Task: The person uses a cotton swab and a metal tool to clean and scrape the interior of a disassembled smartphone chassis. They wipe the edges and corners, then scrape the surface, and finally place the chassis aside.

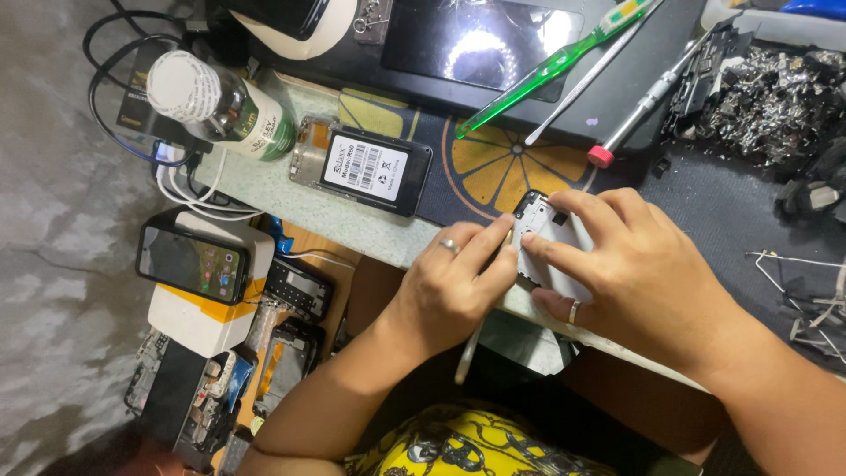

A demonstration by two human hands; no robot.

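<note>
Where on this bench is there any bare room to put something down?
Bare dark mat lies between the screwdriver, the scrap pile and the right hand. A pale strip sits below the battery. Crowded: the top edge and the phone parts lower left.

A phone repair workshop — stripped phone frames [291,317], a screwdriver [648,101] and a heap of metal scrap [775,92] crowd the bench [352,220].
</note>
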